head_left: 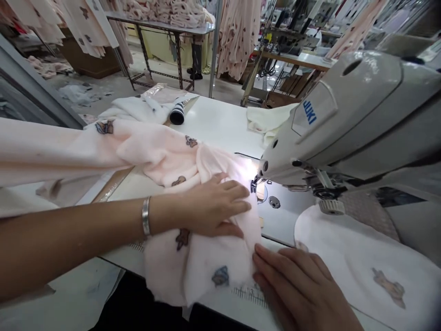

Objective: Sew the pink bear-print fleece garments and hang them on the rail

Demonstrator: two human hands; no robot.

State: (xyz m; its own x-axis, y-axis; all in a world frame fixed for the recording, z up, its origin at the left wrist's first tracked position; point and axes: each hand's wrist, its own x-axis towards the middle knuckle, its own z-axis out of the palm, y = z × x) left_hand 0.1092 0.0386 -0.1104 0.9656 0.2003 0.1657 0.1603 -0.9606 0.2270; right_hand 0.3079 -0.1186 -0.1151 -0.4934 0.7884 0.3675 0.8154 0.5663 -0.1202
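My left hand [213, 207], with a silver bangle [146, 216] on the wrist, lies flat on a pale pink printed fabric [193, 165] just left of the sewing machine's presser foot [254, 185]. The fabric runs in folds from the far left to the table's front edge. My right hand [296, 289] presses its fingertips on the fabric's near edge, beside a white printed fabric panel [358, 262]. Neither hand grips anything. The needle area is partly hidden by glare from the machine's lamp.
A grey JUKI sewing machine head [344, 115] fills the right side of the white sewing table [220, 119]. A cream cloth [267, 122], white fabric and a black-and-white thread cone [177, 112] lie behind. A ruler scale [250, 294] marks the table's front edge.
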